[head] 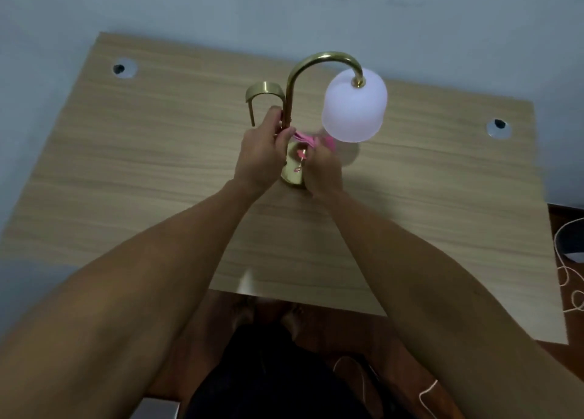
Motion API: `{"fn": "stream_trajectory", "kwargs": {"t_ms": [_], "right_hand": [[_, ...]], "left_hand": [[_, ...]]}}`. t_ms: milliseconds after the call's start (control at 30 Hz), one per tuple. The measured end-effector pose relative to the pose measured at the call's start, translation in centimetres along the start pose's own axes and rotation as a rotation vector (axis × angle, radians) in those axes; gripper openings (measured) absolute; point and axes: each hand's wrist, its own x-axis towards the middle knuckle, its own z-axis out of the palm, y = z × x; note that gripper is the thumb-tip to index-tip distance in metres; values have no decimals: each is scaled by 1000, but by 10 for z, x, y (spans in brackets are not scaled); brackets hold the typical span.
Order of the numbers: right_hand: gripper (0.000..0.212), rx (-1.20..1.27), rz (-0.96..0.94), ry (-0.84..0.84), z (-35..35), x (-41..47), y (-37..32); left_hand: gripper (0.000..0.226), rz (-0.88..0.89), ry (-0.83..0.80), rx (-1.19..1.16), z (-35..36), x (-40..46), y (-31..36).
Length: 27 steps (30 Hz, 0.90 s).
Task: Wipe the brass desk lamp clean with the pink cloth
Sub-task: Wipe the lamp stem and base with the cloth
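Note:
A brass desk lamp (319,59) stands in the middle of the wooden desk (158,166), its curved neck arching right to a white frosted shade (354,106). A brass handle loop (264,89) rises at its left. My left hand (262,153) grips the lower part of the brass stem. My right hand (322,172) holds the pink cloth (311,140) against the shiny brass base (292,173), beside the stem. The cloth is bunched and partly hidden by my fingers and the shade.
Two round cable holes (124,68) (498,128) sit in the desk near the back corners. A pale wall stands right behind the desk. White cord (568,279) lies on the floor at the right. My feet (268,317) show under the front edge.

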Motion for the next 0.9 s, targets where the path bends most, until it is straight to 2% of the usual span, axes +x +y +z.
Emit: {"fn": "stream_trajectory", "kwargs": {"t_ms": [67,167,300,500,600,667,800,900], "right_hand": [[32,-33,-70,8,19,3,2],[50,-306,-217,-92,37,4,22],[59,-304,-353,-89,35,-17,36],[54,-231,-512,-93,23,-47,66],[50,-227,-342,-86,20,-27,44],[54,-251,-313,-132,20,-13,31],[53,-406,-562,-186,25,-21,47],[49,-361,-655,-164,9,-40,64]], "left_hand": [[16,27,-40,7,-5,4,-3],[20,48,-126,15,-12,10,-4],[22,60,-176,11,-19,13,-1],[23,58,-219,-29,-25,14,-1],[25,62,-222,-32,-25,14,-1],[26,68,-221,-20,-25,14,-1],[25,75,-241,-14,-26,17,-3],[24,84,-252,-17,-27,18,-3]]}}
